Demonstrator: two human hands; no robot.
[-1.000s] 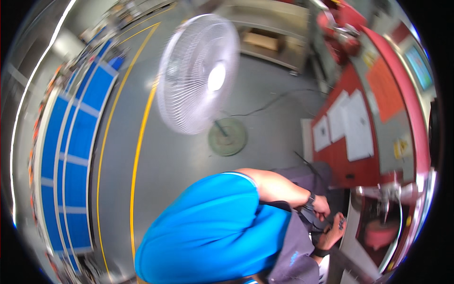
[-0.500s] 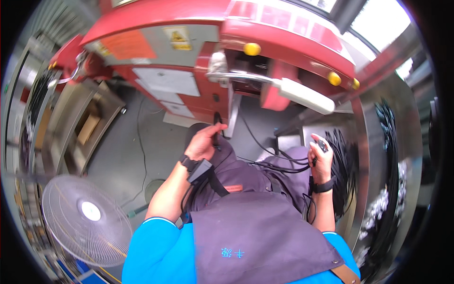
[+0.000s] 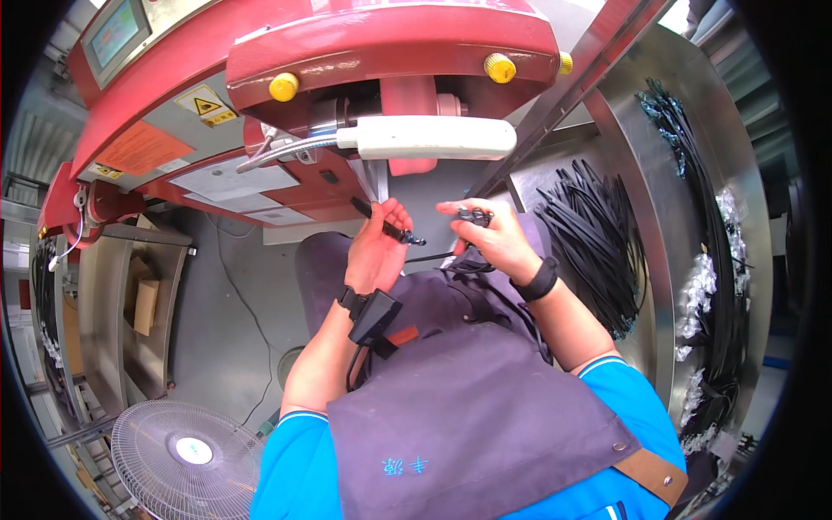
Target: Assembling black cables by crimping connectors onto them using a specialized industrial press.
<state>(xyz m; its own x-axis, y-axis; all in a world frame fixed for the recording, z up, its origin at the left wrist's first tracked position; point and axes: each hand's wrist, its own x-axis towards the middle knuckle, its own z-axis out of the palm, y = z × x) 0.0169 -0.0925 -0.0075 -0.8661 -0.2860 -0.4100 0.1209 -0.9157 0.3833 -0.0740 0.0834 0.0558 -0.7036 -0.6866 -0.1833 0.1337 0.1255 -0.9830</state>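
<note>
Above my lap, my left hand [image 3: 371,260] has its fingers curled up round a slim black piece [image 3: 400,234], with a small dark fitting at its end. It looks like a cable end, though its exact kind is unclear. A short gap to the right, my right hand [image 3: 503,247] is closed on a cluster of small black cable ends [image 3: 473,217], the index finger pointing left toward the left hand. Black cables [image 3: 472,267] trail below the right hand across my lap. Part of what each hand grips is hidden by the fingers.
Ahead stands a red machine [image 3: 390,43] with yellow knobs and a white tube-shaped lamp [image 3: 433,139] over my hands. On the right, a metal tray [image 3: 598,347] carries a bundle of black cables [image 3: 594,238]. A fan [image 3: 186,451] stands at lower left; a cord [image 3: 230,286] crosses the floor.
My right hand has moved inward from the right, near my left hand, bringing the cable ends along. The black piece now shows plainly in my left hand. The view has swung to the right.
</note>
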